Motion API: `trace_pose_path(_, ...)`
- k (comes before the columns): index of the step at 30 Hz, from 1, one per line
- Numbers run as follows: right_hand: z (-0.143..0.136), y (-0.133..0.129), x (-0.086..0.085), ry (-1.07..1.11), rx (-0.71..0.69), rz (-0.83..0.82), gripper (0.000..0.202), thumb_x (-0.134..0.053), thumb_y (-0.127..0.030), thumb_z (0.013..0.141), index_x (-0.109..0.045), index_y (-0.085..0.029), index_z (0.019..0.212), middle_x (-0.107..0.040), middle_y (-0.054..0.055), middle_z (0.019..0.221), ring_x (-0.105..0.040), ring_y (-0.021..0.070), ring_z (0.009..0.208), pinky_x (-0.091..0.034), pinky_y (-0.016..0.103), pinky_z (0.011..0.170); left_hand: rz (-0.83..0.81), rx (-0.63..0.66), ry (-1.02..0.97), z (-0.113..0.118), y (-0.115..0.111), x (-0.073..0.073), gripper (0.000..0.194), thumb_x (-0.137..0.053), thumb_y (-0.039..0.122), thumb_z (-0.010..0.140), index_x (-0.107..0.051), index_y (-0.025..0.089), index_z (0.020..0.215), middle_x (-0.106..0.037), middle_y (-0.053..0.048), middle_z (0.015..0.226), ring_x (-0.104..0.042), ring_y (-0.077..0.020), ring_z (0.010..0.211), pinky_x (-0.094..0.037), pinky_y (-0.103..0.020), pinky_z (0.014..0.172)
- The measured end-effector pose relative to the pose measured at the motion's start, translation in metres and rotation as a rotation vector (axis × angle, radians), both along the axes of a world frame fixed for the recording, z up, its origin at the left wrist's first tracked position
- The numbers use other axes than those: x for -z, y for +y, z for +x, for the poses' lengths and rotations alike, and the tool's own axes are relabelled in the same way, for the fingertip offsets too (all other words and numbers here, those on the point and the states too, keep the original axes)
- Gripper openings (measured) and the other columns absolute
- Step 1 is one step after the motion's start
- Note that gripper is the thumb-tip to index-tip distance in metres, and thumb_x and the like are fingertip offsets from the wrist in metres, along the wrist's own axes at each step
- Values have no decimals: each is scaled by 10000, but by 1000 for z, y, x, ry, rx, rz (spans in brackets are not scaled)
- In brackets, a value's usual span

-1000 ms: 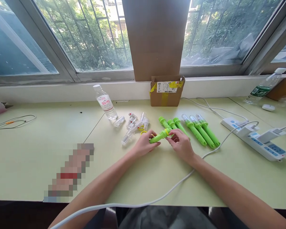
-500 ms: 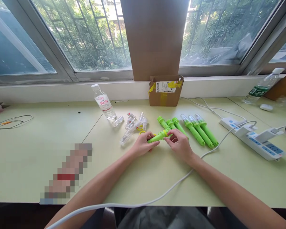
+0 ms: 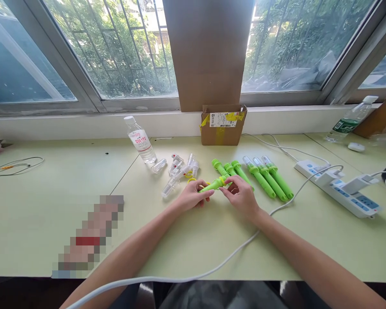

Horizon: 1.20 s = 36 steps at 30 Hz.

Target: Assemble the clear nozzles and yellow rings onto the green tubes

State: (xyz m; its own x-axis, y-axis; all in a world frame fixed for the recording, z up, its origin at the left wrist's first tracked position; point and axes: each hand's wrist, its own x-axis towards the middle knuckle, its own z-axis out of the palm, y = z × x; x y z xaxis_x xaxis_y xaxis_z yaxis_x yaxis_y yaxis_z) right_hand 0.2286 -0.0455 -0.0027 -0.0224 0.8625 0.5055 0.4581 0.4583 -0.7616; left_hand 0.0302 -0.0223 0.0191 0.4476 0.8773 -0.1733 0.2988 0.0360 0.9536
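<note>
My left hand (image 3: pixel 193 196) is wrapped round the body of a bright green plastic tube (image 3: pixel 211 186), which points up and to the right. At the tube's upper end sits a yellow ring (image 3: pixel 223 180). The fingertips of my right hand (image 3: pixel 240 195) pinch that ring, partly covering the end. Just beyond lie several green tubes without clear caps (image 3: pixel 219 166), their lower parts hidden behind my right hand. On the right, three green tubes with clear caps (image 3: pixel 263 180) lie side by side. Clear plastic caps (image 3: pixel 175 178) and a few yellow rings (image 3: pixel 189 174) are heaped left of my hands.
A water bottle (image 3: pixel 140 141) stands behind the clear caps. At the back is an open cardboard box (image 3: pixel 221 135). A white power strip (image 3: pixel 354 195) lies right, its white cable (image 3: pixel 244 243) passing beneath my right forearm. Another bottle (image 3: pixel 349 122) stands far right.
The view has shifted very slightly. Both hands keep their hold on the green tube and its yellow ring, with only small finger movements.
</note>
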Motion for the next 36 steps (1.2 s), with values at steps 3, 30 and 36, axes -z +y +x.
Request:
trace_pose_path(3, 0, 0, 0, -7, -3, 6, 176, -642, -351, 826, -552, -204, 863, -578, 33, 865, -579, 121, 545, -531, 275, 490, -22, 27, -2, -1, 1, 0, 389, -634, 542, 771, -532, 185, 890, -643, 12, 655, -532, -72, 435, -381, -177, 403)
trace_pose_path(30, 0, -3, -3, -20, 13, 183, 77, -636, -236, 847, -567, -205, 839, -598, 37, 907, -561, 91, 516, -523, 258, 504, 389, -22, 117, 4, -4, -1, 330, -693, 416, 711, -485, 200, 847, -502, 56, 675, -460, -88, 587, -366, -210, 532)
trace_pose_path(36, 1, 0, -1, 0, 35, 103, 110, -650, -280, 835, -573, -202, 838, -602, 36, 906, -558, 95, 512, -516, 265, 499, 583, -188, 222, 9, -3, 13, 233, -658, 373, 739, -516, 188, 752, -552, 33, 662, -468, -103, 601, -358, -235, 576)
